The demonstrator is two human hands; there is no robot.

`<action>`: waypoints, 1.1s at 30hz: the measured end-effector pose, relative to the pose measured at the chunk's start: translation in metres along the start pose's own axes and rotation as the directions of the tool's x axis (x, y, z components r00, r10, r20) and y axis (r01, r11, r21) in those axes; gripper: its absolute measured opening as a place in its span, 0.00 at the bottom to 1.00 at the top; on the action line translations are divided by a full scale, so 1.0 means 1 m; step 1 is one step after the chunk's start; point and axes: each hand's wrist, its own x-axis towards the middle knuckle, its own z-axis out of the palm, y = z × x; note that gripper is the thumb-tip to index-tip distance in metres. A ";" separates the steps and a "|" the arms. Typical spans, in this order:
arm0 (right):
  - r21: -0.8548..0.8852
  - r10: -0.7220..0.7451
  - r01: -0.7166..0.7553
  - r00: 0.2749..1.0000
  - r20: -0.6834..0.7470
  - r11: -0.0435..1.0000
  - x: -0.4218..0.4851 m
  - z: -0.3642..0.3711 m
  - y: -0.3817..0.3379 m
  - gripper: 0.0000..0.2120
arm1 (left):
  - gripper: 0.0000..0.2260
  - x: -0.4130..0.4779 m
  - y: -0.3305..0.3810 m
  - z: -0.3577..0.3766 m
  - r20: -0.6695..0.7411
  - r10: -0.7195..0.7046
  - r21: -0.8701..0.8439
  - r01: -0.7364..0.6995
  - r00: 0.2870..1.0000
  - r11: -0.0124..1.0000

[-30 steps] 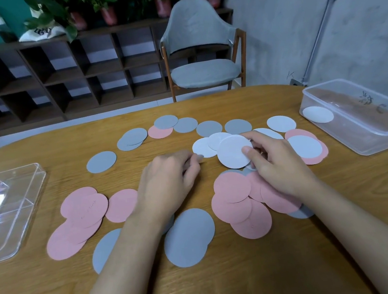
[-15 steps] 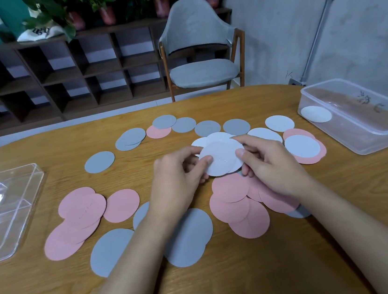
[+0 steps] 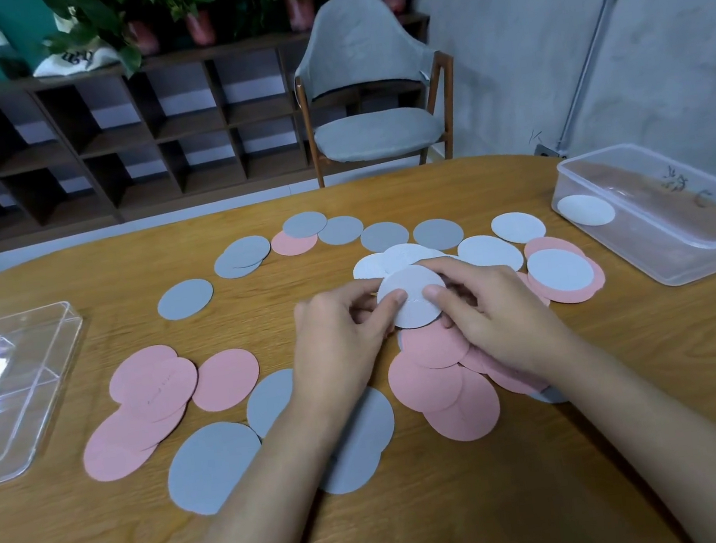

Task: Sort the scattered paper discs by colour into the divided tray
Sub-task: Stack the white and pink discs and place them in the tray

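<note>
Bare table point(image 3: 81, 269) separates the pink discs point(image 3: 154, 386) from the divided tray point(image 3: 15, 430); a plastic tub point(image 3: 684, 262) stands far right.

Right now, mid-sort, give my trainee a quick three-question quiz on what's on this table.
1. True or false: the left hand and right hand both pinch the same white disc.
2. The lone disc inside the clear tub is: A pink, B grey, C white?
3. Fill in: the divided tray sits on the person's ___ side.
Key: 1 true; 2 C; 3 left.
</note>
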 end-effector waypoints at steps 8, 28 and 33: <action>0.025 0.038 -0.033 0.979 -0.202 0.999 0.012 -0.018 0.025 0.08 | 0.14 0.008 -0.016 -0.001 0.101 0.160 0.310 -0.184 0.982 0.933; 0.043 0.219 -0.218 0.916 -0.336 0.975 0.019 -0.025 0.043 0.11 | 0.17 0.062 -0.027 0.023 0.424 0.159 0.445 -0.359 0.891 0.820; 0.074 0.188 -0.173 0.929 -0.319 0.982 0.017 -0.025 0.040 0.10 | 0.16 0.038 -0.020 0.008 0.419 0.188 0.476 -0.391 0.888 0.787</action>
